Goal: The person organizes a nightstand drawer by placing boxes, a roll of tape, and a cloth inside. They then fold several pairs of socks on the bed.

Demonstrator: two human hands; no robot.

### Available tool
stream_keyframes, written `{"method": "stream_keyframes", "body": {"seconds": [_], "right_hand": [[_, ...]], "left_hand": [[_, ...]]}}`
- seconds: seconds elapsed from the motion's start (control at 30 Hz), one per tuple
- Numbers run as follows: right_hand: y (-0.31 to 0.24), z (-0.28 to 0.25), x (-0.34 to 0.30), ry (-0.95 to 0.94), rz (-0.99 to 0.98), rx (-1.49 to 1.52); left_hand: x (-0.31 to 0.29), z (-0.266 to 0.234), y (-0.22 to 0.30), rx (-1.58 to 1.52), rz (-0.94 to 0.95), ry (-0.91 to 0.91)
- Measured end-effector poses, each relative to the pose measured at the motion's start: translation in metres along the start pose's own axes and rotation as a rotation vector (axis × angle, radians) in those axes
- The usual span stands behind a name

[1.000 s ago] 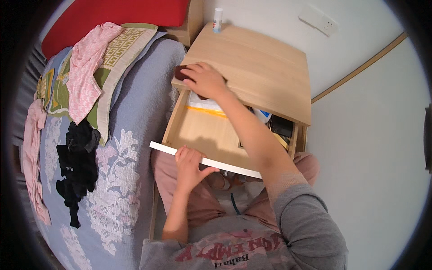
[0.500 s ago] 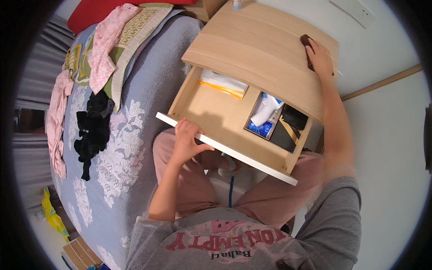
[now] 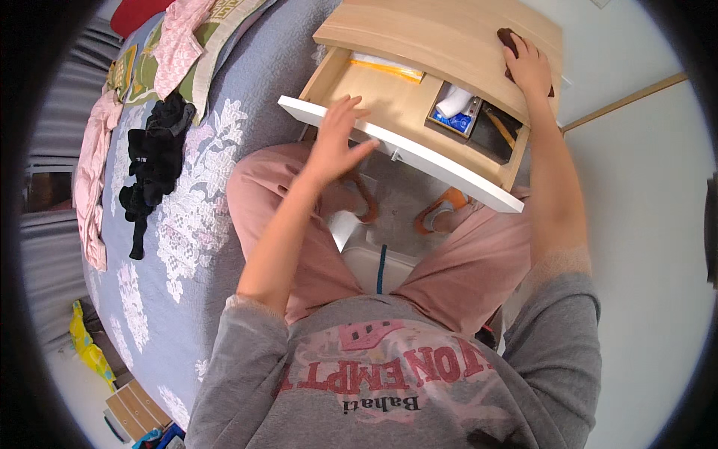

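Note:
A pale wooden cabinet (image 3: 434,34) stands before me with its white-fronted drawer (image 3: 449,178) pulled out. Over the left part of the drawer's front edge hovers my left hand (image 3: 336,146), fingers spread and holding nothing; whether it touches the edge I cannot tell. On the cabinet top, near its right side, my right hand (image 3: 531,69) is closed over what looks like a dark brown cloth (image 3: 507,37). Inside the drawer are a white packet with an orange strip (image 3: 396,69), an open box with a white tube (image 3: 454,102) and a blue packet (image 3: 453,122), and a black compartment (image 3: 486,141).
Left of the cabinet is a bed with a blue-grey floral cover (image 3: 209,217). Black clothing (image 3: 155,161), pink clothing (image 3: 178,49) and a green patterned cloth (image 3: 215,37) lie on it. A white wall (image 3: 636,224) stands close on the right. My knees are below the drawer.
My left hand has come off the drawer's front edge, its fingers now spread. My right hand stays on the brown cloth. The view has shifted, so the cabinet appears higher.

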State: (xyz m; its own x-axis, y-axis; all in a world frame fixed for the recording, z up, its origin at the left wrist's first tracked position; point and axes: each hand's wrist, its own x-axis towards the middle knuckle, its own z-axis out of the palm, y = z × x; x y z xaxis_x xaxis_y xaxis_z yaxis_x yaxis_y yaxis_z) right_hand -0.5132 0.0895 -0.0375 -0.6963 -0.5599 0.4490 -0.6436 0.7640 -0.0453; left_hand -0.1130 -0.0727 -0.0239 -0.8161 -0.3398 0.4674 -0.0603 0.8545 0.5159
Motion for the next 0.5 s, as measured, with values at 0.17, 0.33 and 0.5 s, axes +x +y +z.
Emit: {"method": "stream_keyframes", "body": {"seconds": [0.17,0.33,0.5], "right_hand": [[-0.001,-0.012,-0.006,0.003,-0.005,-0.015],[0.017,-0.010,-0.010,-0.033,-0.134,0.167],[-0.006,-0.036,-0.024,-0.050,-0.064,0.117]], "left_hand": [[-0.105,0.073,0.068,-0.193,-0.221,-0.219],[-0.214,0.170,0.040,-0.113,-0.499,-1.211],[-0.226,0.151,0.039,-0.162,-0.699,-1.614]]}}
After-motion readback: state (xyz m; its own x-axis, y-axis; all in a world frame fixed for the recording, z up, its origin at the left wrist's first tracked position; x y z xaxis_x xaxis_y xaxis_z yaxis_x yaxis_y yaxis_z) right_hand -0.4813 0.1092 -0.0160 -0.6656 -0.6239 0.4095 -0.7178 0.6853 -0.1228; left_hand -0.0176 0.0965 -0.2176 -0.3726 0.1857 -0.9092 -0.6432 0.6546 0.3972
